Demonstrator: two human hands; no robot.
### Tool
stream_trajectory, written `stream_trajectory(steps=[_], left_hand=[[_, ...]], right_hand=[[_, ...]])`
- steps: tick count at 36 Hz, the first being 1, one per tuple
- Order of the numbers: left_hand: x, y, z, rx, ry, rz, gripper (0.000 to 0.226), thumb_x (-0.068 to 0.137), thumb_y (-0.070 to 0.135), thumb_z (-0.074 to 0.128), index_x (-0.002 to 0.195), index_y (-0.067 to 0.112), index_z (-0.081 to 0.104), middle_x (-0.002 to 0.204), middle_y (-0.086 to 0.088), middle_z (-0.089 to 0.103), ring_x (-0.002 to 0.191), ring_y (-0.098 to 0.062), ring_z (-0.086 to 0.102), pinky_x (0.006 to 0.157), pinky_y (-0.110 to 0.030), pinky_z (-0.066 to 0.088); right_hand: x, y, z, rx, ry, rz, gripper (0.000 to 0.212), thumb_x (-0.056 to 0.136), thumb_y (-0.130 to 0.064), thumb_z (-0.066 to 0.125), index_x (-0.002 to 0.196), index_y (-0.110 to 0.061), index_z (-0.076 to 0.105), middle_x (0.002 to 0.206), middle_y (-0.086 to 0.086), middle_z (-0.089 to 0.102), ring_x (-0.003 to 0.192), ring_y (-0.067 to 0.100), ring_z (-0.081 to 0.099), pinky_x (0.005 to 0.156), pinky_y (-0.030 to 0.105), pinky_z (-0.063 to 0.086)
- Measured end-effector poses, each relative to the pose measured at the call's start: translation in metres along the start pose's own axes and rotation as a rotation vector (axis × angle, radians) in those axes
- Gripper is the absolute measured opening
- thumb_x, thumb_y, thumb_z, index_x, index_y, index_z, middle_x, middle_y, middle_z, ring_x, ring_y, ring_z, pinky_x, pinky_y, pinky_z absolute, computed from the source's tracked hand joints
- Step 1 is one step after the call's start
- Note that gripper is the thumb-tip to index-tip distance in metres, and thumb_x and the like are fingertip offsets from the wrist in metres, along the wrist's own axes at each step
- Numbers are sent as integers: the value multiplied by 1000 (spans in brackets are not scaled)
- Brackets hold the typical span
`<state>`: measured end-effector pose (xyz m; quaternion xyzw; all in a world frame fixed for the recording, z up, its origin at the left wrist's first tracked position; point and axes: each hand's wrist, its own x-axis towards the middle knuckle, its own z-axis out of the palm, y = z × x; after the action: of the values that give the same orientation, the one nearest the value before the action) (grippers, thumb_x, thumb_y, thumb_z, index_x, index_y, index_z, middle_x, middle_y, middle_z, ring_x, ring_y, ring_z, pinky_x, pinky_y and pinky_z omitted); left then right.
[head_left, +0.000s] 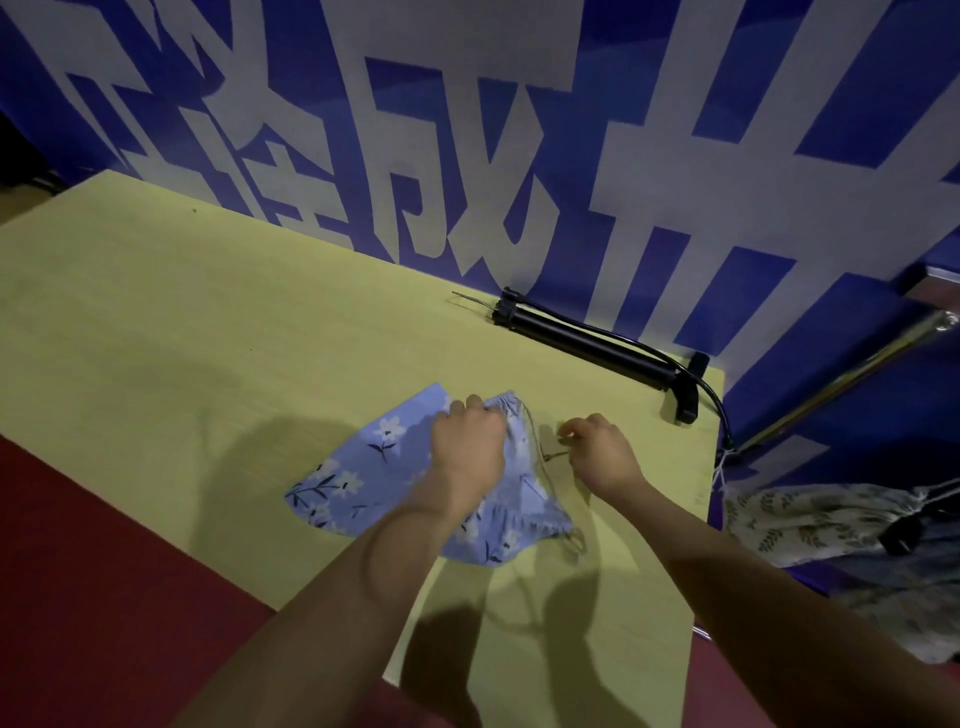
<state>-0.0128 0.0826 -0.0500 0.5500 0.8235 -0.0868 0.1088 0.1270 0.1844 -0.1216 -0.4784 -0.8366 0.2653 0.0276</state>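
Blue floral cotton, a drawstring pouch (374, 467), lies flat on the near part of the yellow-green surface (208, 338), its gathered mouth turned right. The left grip (467, 447) clutches that mouth. Just beside it, the right grip (602, 452) pinches the thin cord (534, 428). A hard tug could slip the cord from the pinch, or drag the pouch if the left hold slackens. Its contents are hidden. At the far right rests a black pump (587, 343), and patterned cloth (810, 519) lies beyond the edge.

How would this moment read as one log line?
left hand: grips floral pouch mouth | right hand: pinches drawstring | pouch: lies on table
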Motion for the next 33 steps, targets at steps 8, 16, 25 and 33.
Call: stream_trajectory(steps=[8, 16, 25, 33], left_hand=[[13, 4, 2, -37, 35, -68, 38, 93, 3, 49, 130, 4, 44, 136, -16, 37, 111, -31, 52, 86, -42, 52], [9, -1, 7, -129, 32, -70, 37, 95, 2, 44, 132, 8, 42, 142, -12, 31, 102, -30, 56, 72, -32, 42], [0, -10, -13, -265, 89, 7, 53, 92, 0, 44, 142, 13, 32, 146, -6, 27, 121, -37, 34, 73, -34, 37], [-8, -24, -43, -437, 110, 62, 55, 83, -1, 50, 135, 13, 40, 146, 0, 30, 115, -34, 31, 88, -45, 46]], right_hand=[[9, 6, 17, -114, -57, -21, 20, 86, -19, 60, 105, -12, 61, 113, 13, 54, 107, 36, 49, 90, 37, 41], [-1, 7, 19, 48, 43, 6, 18, 97, -16, 43, 97, -4, 56, 103, 18, 58, 96, 36, 52, 81, 41, 42], [-25, -34, -19, 375, 219, -120, 9, 96, -23, 52, 93, -15, 53, 74, -4, 57, 69, 21, 54, 64, 35, 44], [-33, -75, -28, 373, 112, -271, 6, 89, -19, 58, 85, -18, 62, 80, -2, 67, 76, 23, 62, 71, 41, 50]])
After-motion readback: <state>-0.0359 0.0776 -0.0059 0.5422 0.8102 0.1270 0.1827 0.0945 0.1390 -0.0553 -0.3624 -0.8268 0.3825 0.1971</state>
